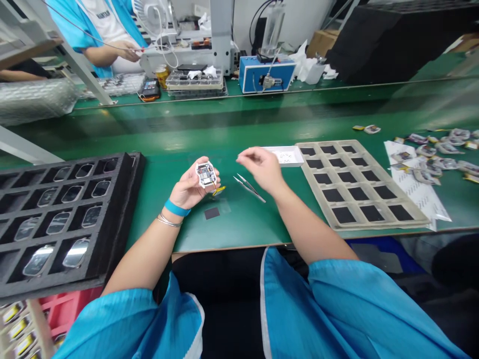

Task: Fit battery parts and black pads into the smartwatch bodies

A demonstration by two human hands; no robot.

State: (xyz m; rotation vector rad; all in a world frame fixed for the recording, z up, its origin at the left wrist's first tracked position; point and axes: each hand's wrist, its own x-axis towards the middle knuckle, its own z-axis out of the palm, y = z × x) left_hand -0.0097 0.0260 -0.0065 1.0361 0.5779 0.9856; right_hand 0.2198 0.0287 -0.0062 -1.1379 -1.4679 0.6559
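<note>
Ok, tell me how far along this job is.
Done, it seems: the circuit board sits in its white housing. In hand: that unit, in the left hand; the tweezers lie on the bench. Likely left: the yellow piece hangs outside, and more units lie loose at right.

I look out through one camera worn on my head, above and behind my left fingers (pixel 190 174) and right fingers (pixel 252 153). It faces forward and down onto the bench (pixel 194 234), at about arm's reach from the fingers, which sit near mid-view. The view is wide: nearest the lens, my blue sleeves (pixel 359 304) fill the lower corners, while beyond the fingers it reaches a person (pixel 108 30) across the way.
</note>
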